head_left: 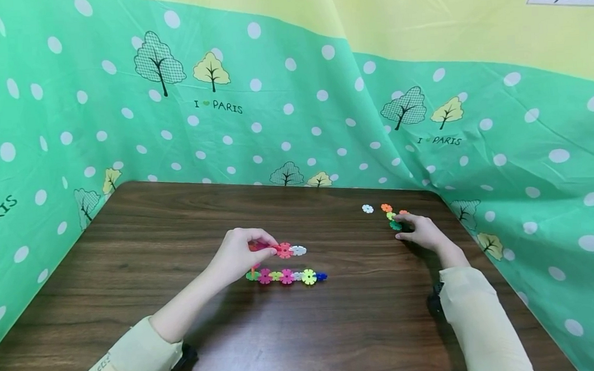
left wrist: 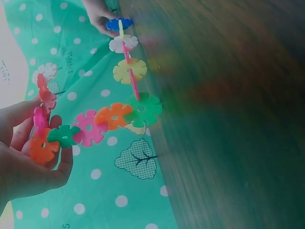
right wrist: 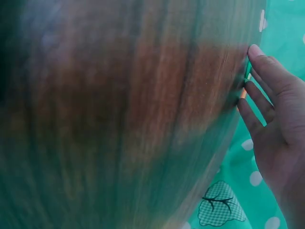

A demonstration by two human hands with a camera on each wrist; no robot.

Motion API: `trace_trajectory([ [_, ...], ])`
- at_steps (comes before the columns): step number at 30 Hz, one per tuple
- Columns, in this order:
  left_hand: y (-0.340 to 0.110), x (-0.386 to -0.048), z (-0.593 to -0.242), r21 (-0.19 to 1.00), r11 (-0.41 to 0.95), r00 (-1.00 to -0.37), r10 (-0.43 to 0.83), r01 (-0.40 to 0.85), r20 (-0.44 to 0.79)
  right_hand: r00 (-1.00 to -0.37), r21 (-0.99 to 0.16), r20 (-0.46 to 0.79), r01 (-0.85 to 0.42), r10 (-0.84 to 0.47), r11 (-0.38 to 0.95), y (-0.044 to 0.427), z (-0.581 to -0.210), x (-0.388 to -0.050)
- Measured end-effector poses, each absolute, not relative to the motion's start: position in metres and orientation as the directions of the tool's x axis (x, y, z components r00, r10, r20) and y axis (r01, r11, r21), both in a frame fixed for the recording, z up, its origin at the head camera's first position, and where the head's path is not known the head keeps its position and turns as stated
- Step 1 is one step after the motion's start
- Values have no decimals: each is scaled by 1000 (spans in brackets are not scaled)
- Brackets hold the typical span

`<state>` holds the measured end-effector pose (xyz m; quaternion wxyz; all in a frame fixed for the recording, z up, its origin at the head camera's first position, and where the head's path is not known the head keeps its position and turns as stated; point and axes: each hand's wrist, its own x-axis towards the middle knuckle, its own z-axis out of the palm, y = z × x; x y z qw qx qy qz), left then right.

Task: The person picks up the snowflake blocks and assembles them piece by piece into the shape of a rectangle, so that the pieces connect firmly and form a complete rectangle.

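Note:
A chain of interlocking plastic flower discs (head_left: 286,276) in several colours hangs from my left hand (head_left: 241,254), which pinches it near a red part. In the left wrist view the held chain (left wrist: 89,128) bends round from a white disc (left wrist: 46,72) at one end to a blue disc (left wrist: 118,24) at the other. At the table's far right, my right hand (head_left: 422,232) reaches down over loose flower discs. Its thumb and fingers stand apart around a green disc (head_left: 395,225). In the right wrist view the right hand (right wrist: 279,102) has fingertips at the tabletop.
Near the right hand lie a white disc (head_left: 367,208), an orange disc (head_left: 386,207), a yellow-green disc (head_left: 391,216) and another orange disc (head_left: 404,212). The dark wooden table (head_left: 335,329) is bordered by a green dotted cloth (head_left: 284,130) at the back and sides.

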<state>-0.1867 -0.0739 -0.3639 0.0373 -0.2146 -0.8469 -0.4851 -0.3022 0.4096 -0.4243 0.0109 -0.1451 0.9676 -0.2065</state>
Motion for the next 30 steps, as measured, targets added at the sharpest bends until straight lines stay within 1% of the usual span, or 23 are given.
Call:
trace_trajectory([
  [10, -74, -186, -364, 814, 429, -907, 328, 391, 263, -967, -432, 45, -245, -251, 868, 405, -426, -307],
  [19, -73, -188, -369, 811, 434, -907, 327, 392, 264, -969, -477, 75, -242, -235, 845, 403, -429, -309],
  [30, -73, -189, -371, 812, 434, -910, 321, 389, 264, -957, -428, 166, -286, -237, 857, 400, -430, -311],
])
